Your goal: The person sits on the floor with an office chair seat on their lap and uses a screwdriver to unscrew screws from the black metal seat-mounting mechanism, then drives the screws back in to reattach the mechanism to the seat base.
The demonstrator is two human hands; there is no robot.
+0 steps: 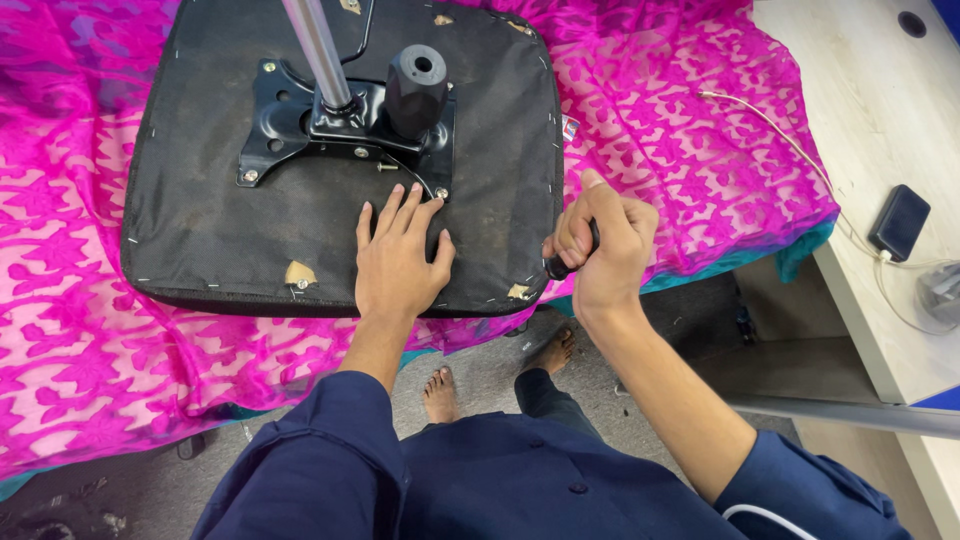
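An upturned black chair seat (300, 200), with a black metal bracket (345, 125), a chrome post (318, 50) and a black knob (416, 88) bolted to its underside, lay on a bright pink patterned cloth (100, 340). The left hand (398, 262) rested flat and open on the seat just below the bracket, beside a loose screw (387, 167). The right hand (600, 245) was clenched around a black tool handle (572, 258) at the seat's right edge; a dark phone (899, 222) and pale cable (780, 130) lay on the wooden desk (870, 90) further right.

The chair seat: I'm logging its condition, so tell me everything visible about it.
The chair seat lies upside down on a pink patterned cloth. Its black fabric underside looks dusty, stapled round the edge and torn at the corners. A black metal plate is screwed on, carrying a shiny tube and a black knob. The left hand presses flat on it.
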